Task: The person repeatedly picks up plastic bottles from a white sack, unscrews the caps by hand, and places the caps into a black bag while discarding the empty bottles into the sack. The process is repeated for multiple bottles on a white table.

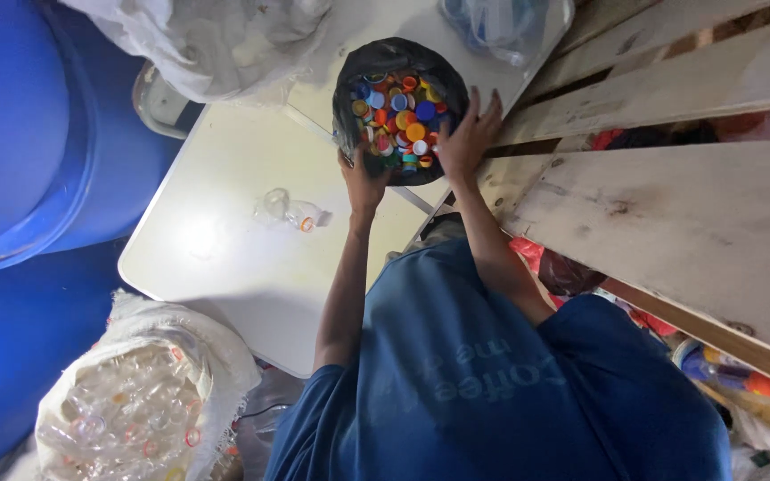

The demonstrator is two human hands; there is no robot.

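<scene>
The black bag (398,107) full of bottle caps (400,116) sat on the white table (225,240), at its far end and close to the wooden planks (670,196). Both hands were on it. The left hand (363,183) was pressed against the near rim of the bag, fingers curled onto the plastic, though whether they pinched it shut I could not tell. The right hand (467,138) lay spread over the bag's side nearest the planks, fingers apart and flat against it, bracing rather than clamped.

The bag looked like thin, soft film, so it would likely sag and fold wherever it was taken. Filled nearly to the top with small hard caps, it was probably moderately heavy and prone to spilling if tipped. The safest hold seemed to be 2 hands on opposite sides, low on the bag, or the rim gathered together.

Nearer than the bag, 1 crushed clear bottle (291,211) lay on the table. A white sack of clear bottles (135,410) stood beside the table's near corner, and a blue barrel (37,134) stood along its other side.
</scene>
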